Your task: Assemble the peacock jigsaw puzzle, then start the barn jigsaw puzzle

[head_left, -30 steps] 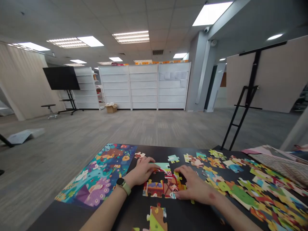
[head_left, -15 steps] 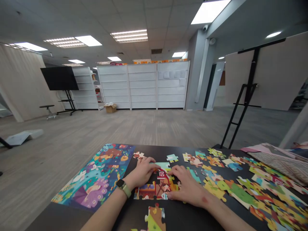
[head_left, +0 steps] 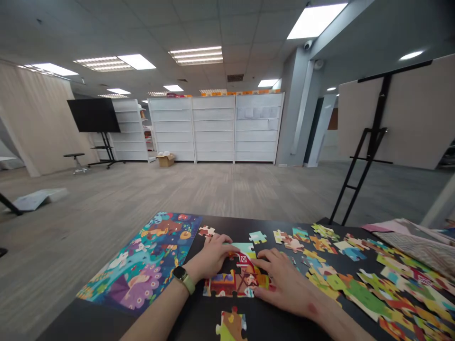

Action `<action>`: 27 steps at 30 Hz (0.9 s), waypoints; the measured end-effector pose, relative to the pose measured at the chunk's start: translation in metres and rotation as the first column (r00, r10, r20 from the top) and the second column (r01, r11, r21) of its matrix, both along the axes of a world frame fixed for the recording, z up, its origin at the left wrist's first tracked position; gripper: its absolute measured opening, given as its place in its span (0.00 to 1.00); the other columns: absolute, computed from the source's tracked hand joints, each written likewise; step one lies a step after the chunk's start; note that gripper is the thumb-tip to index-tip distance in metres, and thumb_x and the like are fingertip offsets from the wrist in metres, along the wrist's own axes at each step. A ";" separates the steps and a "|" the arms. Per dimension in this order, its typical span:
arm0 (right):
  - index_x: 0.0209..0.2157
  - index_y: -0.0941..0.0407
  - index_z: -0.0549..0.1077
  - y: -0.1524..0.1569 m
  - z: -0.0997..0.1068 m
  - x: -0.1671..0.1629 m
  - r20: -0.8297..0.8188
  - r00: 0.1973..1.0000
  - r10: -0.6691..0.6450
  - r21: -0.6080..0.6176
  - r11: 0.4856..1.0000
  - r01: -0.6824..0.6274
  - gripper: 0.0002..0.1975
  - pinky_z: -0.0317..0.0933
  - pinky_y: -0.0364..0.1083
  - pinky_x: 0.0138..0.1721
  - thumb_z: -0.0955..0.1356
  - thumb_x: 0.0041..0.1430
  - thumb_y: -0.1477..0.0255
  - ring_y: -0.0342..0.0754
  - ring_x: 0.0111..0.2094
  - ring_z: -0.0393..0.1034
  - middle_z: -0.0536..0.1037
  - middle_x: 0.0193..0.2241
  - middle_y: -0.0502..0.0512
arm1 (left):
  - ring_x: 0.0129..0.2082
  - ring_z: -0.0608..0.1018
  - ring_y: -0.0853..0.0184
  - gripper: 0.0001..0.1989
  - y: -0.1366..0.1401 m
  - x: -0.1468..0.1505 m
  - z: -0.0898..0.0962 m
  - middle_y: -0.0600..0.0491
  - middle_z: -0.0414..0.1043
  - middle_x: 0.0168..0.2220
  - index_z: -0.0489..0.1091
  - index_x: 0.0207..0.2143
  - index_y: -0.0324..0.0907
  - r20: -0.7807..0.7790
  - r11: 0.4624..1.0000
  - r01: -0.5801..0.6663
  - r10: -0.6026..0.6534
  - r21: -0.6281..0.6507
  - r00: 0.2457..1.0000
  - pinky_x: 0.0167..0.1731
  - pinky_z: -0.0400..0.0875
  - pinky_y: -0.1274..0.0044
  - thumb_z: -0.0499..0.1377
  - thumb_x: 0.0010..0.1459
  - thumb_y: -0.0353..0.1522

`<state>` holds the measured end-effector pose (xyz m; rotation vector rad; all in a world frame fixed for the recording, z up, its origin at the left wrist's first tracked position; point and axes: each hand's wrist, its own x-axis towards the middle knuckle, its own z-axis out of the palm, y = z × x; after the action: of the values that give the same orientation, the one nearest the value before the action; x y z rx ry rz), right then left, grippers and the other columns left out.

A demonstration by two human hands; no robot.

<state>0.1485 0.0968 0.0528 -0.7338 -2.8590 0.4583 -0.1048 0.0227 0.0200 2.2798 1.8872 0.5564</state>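
Bracketing a partly joined jigsaw between two bare hands, flat on a black table. Showing, on the joined part, a red barn roof with a white-framed window, brown planks below and purple-blue shapes at lower left. Reaching in from the left with the left hand, palm down and bent at the fingers, touching the upper left of the jigsaw; hard to tell whether gripping a piece or merely resting there. Spanning the right side with the right hand, thumb well apart from the forefinger, touching the lower right edge with one and the upper right with the other.

Wearing a watch with a pale green strap on the left wrist. Lying under and beyond that wrist, a colourful picture sheet. Sitting apart on the near side, a brown and green piece; on the far side, a pale blue piece and a brown and cream piece. Spread thickly to the right, many loose pieces, some overlapping, with a folded cloth beyond. Standing across the carpet, white shelves, a black screen and a cardboard box.
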 end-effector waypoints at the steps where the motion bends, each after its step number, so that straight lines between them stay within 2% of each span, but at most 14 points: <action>1: 0.55 0.47 0.75 -0.001 0.000 -0.001 -0.002 1.000 -0.003 0.011 1.000 0.003 0.26 0.58 0.58 0.56 0.71 0.56 0.56 0.59 0.52 0.65 0.73 0.51 0.57 | 0.53 0.68 0.57 0.24 0.000 0.000 0.000 0.51 0.68 0.55 0.71 0.56 0.60 0.003 1.000 0.000 0.000 -0.001 1.000 0.58 0.59 0.57 0.47 0.67 0.25; 5: 0.54 0.49 0.75 -0.008 -0.003 -0.004 -0.030 0.999 -0.014 0.026 1.000 0.015 0.25 0.59 0.58 0.55 0.71 0.56 0.55 0.60 0.52 0.65 0.74 0.50 0.58 | 0.54 0.69 0.57 0.23 0.001 0.003 0.001 0.51 0.68 0.55 0.72 0.55 0.59 0.018 1.000 -0.010 0.010 -0.002 1.000 0.59 0.58 0.56 0.47 0.68 0.27; 7: 0.53 0.50 0.75 -0.007 -0.005 -0.004 -0.053 0.998 -0.016 -0.019 1.000 0.015 0.26 0.60 0.57 0.55 0.72 0.55 0.54 0.59 0.52 0.66 0.73 0.51 0.59 | 0.55 0.69 0.56 0.19 -0.001 0.005 0.003 0.50 0.68 0.56 0.72 0.55 0.57 0.025 1.000 -0.016 0.016 -0.003 1.000 0.59 0.57 0.54 0.48 0.70 0.32; 9: 0.55 0.51 0.74 -0.001 -0.007 -0.001 -0.110 0.993 -0.041 -0.072 0.997 0.033 0.25 0.61 0.56 0.56 0.69 0.59 0.54 0.59 0.53 0.66 0.73 0.53 0.59 | 0.57 0.68 0.53 0.16 -0.004 0.008 0.007 0.49 0.68 0.57 0.72 0.55 0.55 0.029 1.000 -0.014 0.014 -0.008 0.999 0.60 0.56 0.52 0.54 0.68 0.40; 10: 0.55 0.52 0.73 0.004 -0.007 0.001 -0.154 0.985 -0.071 -0.090 0.994 0.058 0.23 0.60 0.55 0.57 0.67 0.63 0.55 0.58 0.54 0.66 0.73 0.53 0.60 | 0.58 0.67 0.51 0.19 -0.006 0.009 0.009 0.48 0.67 0.59 0.72 0.56 0.54 0.028 1.000 -0.008 0.008 -0.014 1.000 0.60 0.56 0.51 0.59 0.64 0.46; 12: 0.53 0.54 0.73 0.018 -0.005 0.008 -0.262 0.951 -0.163 -0.100 0.985 0.141 0.20 0.60 0.54 0.58 0.59 0.69 0.61 0.56 0.54 0.67 0.74 0.52 0.61 | 0.61 0.64 0.45 0.35 -0.010 0.012 0.013 0.45 0.62 0.65 0.68 0.60 0.54 0.025 1.000 0.008 -0.007 -0.030 1.000 0.61 0.53 0.48 0.67 0.52 0.53; 14: 0.47 0.55 0.74 0.028 -0.002 0.015 -0.338 0.912 -0.234 -0.085 0.972 0.218 0.18 0.60 0.55 0.57 0.57 0.69 0.67 0.55 0.53 0.69 0.76 0.48 0.60 | 0.64 0.61 0.42 0.45 -0.013 0.015 0.016 0.44 0.56 0.68 0.64 0.63 0.54 0.031 0.999 0.037 -0.036 -0.033 0.999 0.62 0.51 0.47 0.71 0.45 0.54; 15: 0.44 0.54 0.75 0.031 -0.001 0.018 -0.345 0.908 -0.237 -0.075 0.972 0.224 0.16 0.60 0.54 0.56 0.57 0.67 0.69 0.55 0.52 0.69 0.77 0.46 0.59 | 0.64 0.61 0.42 0.43 -0.014 0.018 0.018 0.45 0.55 0.69 0.64 0.63 0.55 0.041 0.998 0.064 -0.063 -0.026 0.997 0.62 0.51 0.48 0.71 0.47 0.52; 17: 0.39 0.53 0.76 0.030 0.000 0.022 -0.297 0.939 -0.174 -0.076 0.984 0.158 0.12 0.62 0.53 0.54 0.61 0.63 0.71 0.54 0.48 0.71 0.78 0.42 0.57 | 0.64 0.62 0.47 0.30 -0.015 0.023 0.019 0.49 0.58 0.68 0.69 0.58 0.57 0.065 0.991 0.130 -0.130 0.002 0.989 0.62 0.54 0.53 0.67 0.54 0.49; 19: 0.39 0.53 0.77 0.021 0.000 0.023 -0.209 0.975 -0.070 -0.107 0.993 0.048 0.08 0.64 0.51 0.50 0.67 0.58 0.69 0.53 0.46 0.71 0.78 0.42 0.55 | 0.62 0.66 0.52 0.18 -0.015 0.027 0.019 0.52 0.64 0.64 0.73 0.53 0.57 0.084 0.981 0.191 -0.192 0.016 0.978 0.60 0.57 0.59 0.63 0.61 0.46; 20: 0.39 0.53 0.78 0.015 0.000 0.022 -0.169 0.985 -0.030 -0.120 0.993 0.009 0.10 0.64 0.51 0.49 0.70 0.55 0.67 0.53 0.45 0.71 0.77 0.42 0.55 | 0.60 0.67 0.54 0.15 -0.015 0.029 0.019 0.53 0.67 0.61 0.74 0.51 0.57 0.089 0.978 0.208 -0.209 0.017 0.974 0.60 0.58 0.61 0.62 0.63 0.45; 23: 0.41 0.55 0.78 0.002 0.001 0.018 -0.092 0.996 0.016 -0.123 0.992 -0.027 0.18 0.64 0.51 0.49 0.76 0.48 0.64 0.55 0.45 0.70 0.77 0.43 0.56 | 0.58 0.70 0.57 0.13 -0.014 0.032 0.017 0.53 0.71 0.57 0.75 0.50 0.55 0.085 0.974 0.224 -0.224 0.009 0.971 0.59 0.59 0.64 0.61 0.64 0.42; 27: 0.40 0.55 0.78 0.001 0.002 0.016 -0.100 0.994 0.053 -0.120 0.991 -0.065 0.12 0.62 0.51 0.50 0.73 0.52 0.69 0.55 0.45 0.71 0.79 0.41 0.56 | 0.57 0.70 0.58 0.12 -0.015 0.033 0.017 0.52 0.71 0.57 0.75 0.49 0.53 0.059 0.975 0.221 -0.221 0.002 0.973 0.59 0.59 0.65 0.60 0.65 0.42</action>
<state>0.1649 0.0974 0.0545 -0.6288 -2.7881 0.6645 -0.0714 0.0077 0.0369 2.4005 1.5782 0.5802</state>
